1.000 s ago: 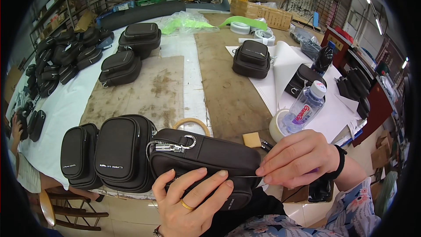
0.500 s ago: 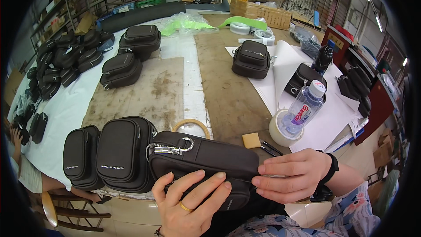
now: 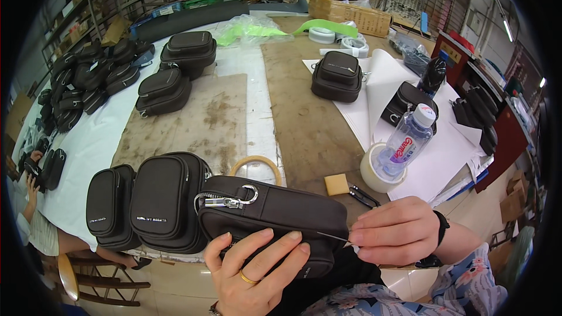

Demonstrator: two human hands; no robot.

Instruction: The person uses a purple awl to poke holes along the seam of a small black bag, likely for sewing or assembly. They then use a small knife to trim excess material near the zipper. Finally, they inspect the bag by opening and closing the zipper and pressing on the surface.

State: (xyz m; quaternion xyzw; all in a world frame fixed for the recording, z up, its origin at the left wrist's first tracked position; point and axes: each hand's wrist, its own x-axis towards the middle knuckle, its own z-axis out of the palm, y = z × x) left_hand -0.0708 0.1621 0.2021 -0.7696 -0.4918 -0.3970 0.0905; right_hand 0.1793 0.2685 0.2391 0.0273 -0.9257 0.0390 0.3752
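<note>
Left hand [image 3: 257, 272] grasps bag [image 3: 287, 206] at its 6 o'clock; right hand [image 3: 399, 231] pinches rod [image 3: 332, 236] at 4 o'clock; block [image 3: 336, 185], 2 o'clock.

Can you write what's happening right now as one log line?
left hand: holding dark bag | right hand: pinching thin metal piece at bag's side | nearby: tape ring, yellow block

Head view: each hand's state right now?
Left hand: holding the dark bag, fingers across its near side, thumb hidden.
Right hand: closed, pinching a thin needle-like tool at the bag.
</note>
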